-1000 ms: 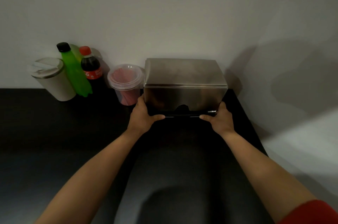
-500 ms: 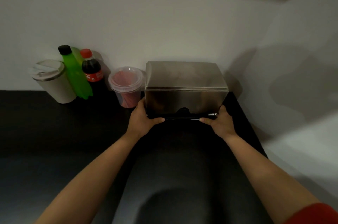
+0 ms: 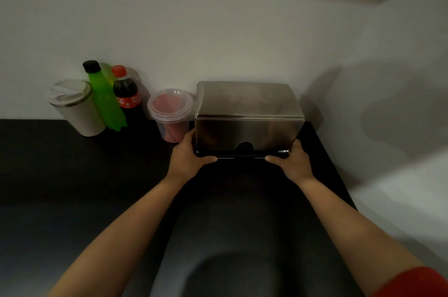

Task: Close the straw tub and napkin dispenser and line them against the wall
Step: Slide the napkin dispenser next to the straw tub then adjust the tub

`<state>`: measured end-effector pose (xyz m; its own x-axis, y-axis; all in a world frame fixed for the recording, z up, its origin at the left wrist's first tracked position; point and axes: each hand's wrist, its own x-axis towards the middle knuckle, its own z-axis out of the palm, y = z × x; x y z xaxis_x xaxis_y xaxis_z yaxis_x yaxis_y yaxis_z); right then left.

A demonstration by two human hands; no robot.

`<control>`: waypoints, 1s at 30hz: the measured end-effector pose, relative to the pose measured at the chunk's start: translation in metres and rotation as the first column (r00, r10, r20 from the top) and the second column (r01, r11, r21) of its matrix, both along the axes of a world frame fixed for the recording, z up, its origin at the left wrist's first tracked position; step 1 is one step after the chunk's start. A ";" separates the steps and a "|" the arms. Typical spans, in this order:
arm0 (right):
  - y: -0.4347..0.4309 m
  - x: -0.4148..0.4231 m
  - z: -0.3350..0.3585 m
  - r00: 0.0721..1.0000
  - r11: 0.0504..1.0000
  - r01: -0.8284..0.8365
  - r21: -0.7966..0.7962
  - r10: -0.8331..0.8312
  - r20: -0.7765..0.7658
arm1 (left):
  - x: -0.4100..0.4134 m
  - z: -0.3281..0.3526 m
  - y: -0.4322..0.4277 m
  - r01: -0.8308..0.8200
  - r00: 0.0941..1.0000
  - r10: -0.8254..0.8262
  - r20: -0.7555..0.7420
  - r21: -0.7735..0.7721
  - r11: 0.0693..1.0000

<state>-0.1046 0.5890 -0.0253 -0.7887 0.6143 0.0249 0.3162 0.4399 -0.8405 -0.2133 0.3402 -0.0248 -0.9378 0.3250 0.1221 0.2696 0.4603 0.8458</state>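
Little displacement is noted since the earlier frame: the napkin dispenser (image 3: 248, 115) remains gripped at its lower front corners by the left hand (image 3: 188, 159) and right hand (image 3: 292, 162), close to the wall (image 3: 218, 30) beyond them. Stiff, slick steel is judged moderately heavy. The lidded straw tub (image 3: 171, 115) stands just past the left hand on the dark bench (image 3: 72, 175).
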 end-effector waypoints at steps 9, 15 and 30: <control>-0.007 -0.001 -0.001 1.000 1.000 0.027 0.004 -0.027 -0.010 | -0.006 0.000 0.001 0.028 0.989 -0.031 0.146 0.024 0.999; -0.008 -0.001 0.000 0.999 0.999 0.043 0.016 -0.043 0.005 | -0.004 0.000 0.001 0.040 0.986 -0.047 0.158 0.048 0.998; -0.013 0.001 0.001 0.999 0.999 0.043 -0.006 -0.043 -0.026 | -0.004 -0.002 -0.003 0.044 0.995 -0.044 0.094 0.004 0.999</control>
